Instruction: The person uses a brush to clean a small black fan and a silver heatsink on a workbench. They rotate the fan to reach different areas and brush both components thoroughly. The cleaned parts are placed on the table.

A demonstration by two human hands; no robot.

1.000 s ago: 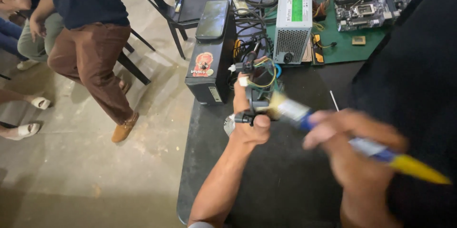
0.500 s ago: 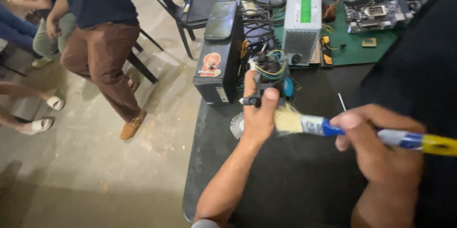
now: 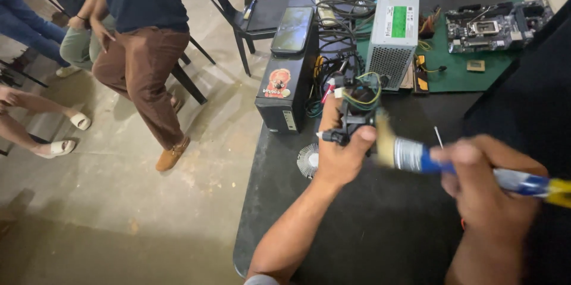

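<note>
Left hand (image 3: 342, 154) has its fingers wrapped tight around a small black cooling fan (image 3: 355, 119) with coloured wires, held above the black table (image 3: 380, 237). Right hand (image 3: 485, 187) grips a blue-and-yellow paintbrush (image 3: 416, 155), fingers closed, bristles against the fan. Round heatsink (image 3: 308, 160) lies just left of the wrist.
</note>
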